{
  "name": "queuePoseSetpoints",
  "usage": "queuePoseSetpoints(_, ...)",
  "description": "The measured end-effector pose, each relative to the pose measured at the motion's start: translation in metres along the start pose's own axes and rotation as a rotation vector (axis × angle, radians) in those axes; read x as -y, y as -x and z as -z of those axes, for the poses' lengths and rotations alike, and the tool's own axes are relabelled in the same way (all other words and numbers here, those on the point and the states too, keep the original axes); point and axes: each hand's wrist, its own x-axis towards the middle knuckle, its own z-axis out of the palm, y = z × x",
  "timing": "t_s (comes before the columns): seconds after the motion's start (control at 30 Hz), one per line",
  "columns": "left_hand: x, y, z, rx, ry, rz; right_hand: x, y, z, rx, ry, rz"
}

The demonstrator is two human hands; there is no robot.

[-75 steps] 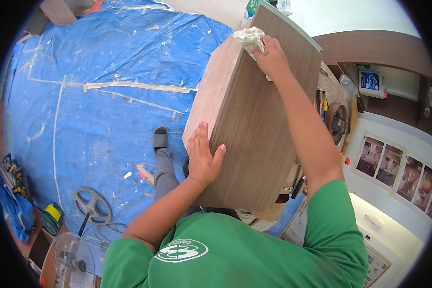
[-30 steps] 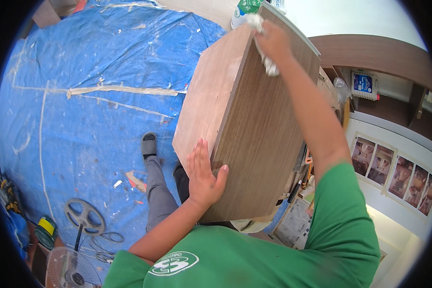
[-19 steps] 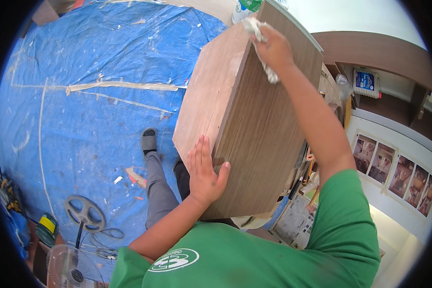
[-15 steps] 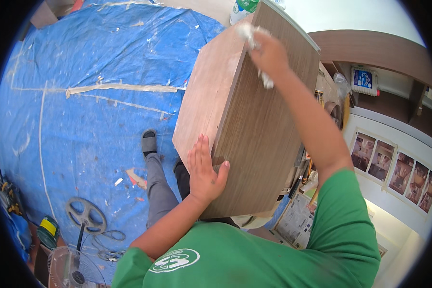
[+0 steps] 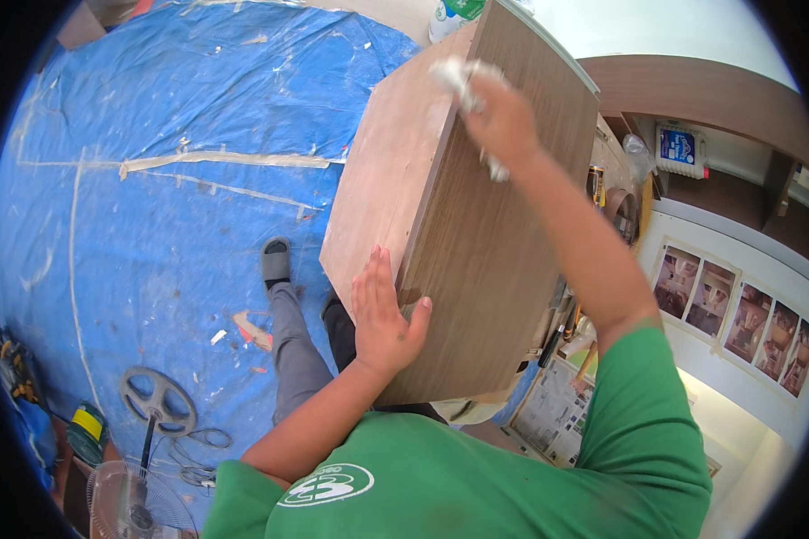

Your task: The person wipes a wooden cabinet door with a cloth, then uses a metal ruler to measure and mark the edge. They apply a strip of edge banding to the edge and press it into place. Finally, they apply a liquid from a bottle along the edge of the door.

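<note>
A large wooden panel box (image 5: 481, 260) stands in front of me, its broad face brown with wood grain. Its left side (image 5: 391, 162) is paler and pinkish. My left hand (image 5: 388, 314) lies flat across the near part of the edge between the two faces, fingers stretched over the pale side. Up at the far part of that edge, my right hand (image 5: 503, 117) grips a crumpled white rag (image 5: 457, 79). The rag touches or hovers over the edge, and one end of it hangs below my fist. Motion blurs this hand slightly.
Blue tarp (image 5: 171, 225) with tape strips and scraps covers the floor at left. A standing fan (image 5: 139, 503) and cables are at lower left. To the right are a shelf with a white jug (image 5: 681, 151), taped-up photos (image 5: 699, 286) and cluttered tools.
My right hand has moved slightly nearer along the edge, carrying the rag down and a little left. My left hand keeps its place on the box.
</note>
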Motion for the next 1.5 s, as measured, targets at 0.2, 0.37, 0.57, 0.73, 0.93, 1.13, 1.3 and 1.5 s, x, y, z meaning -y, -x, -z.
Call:
queuePoseSetpoints(0.2,0.002,0.001,0.001,0.012,-0.012,0.043,0.104,0.106,0.034,0.431,-0.196,0.047)
queuePoseSetpoints(0.37,0.003,0.005,0.001,0.005,0.015,0.036,0.022,0.021,0.008,0.173,-0.195,-0.01)
queuePoseSetpoints(0.57,0.002,0.005,0.003,0.026,0.038,0.028,-0.046,-0.081,0.015,0.158,0.049,-0.094)
queuePoseSetpoints(0.73,0.003,0.002,0.002,-0.007,-0.024,0.037,0.01,0.005,0.004,0.269,-0.157,0.249)
queuePoseSetpoints(0.93,0.0,0.002,0.004,0.019,-0.045,0.051,-0.001,-0.001,0.011,0.269,-0.226,0.162)
queuePoseSetpoints(1.13,-0.002,0.004,0.004,0.031,-0.022,0.036,-0.059,-0.093,0.007,0.049,0.133,0.069)
queuePoseSetpoints(1.3,0.003,0.001,0.002,-0.003,-0.029,0.063,0.026,0.03,-0.002,0.104,-0.075,0.174)
queuePoseSetpoints(1.5,0.004,0.001,0.002,0.008,-0.055,0.042,0.066,0.08,0.019,0.259,-0.097,0.162)
